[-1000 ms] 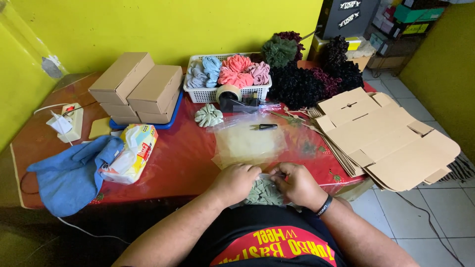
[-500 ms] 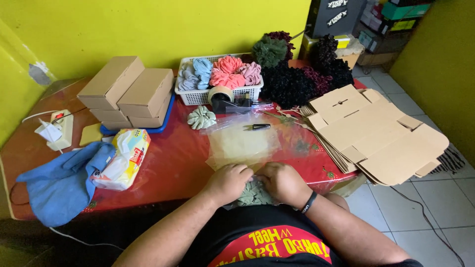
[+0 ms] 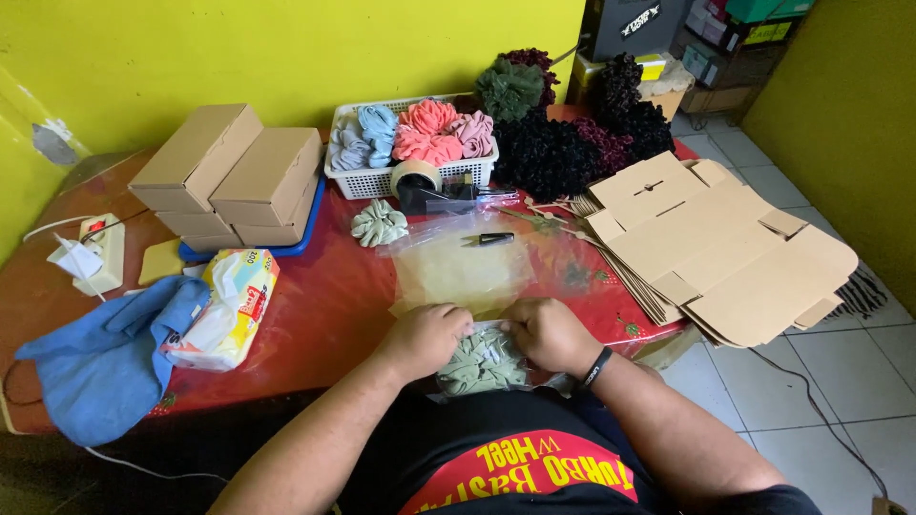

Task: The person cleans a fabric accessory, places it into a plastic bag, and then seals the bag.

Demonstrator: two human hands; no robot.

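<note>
Hands at lower centre: your left hand (image 3: 425, 339) and right hand (image 3: 549, 334) both pinch a sage-green, crinkled scrunchie (image 3: 482, 364) inside clear plastic at the table's (image 3: 324, 315) near edge.

Sage-green ruffled scrunchie (image 3: 482, 362), bunched inside a clear plastic bag (image 3: 496, 374), low centre of frame, at the table's near edge.
</note>
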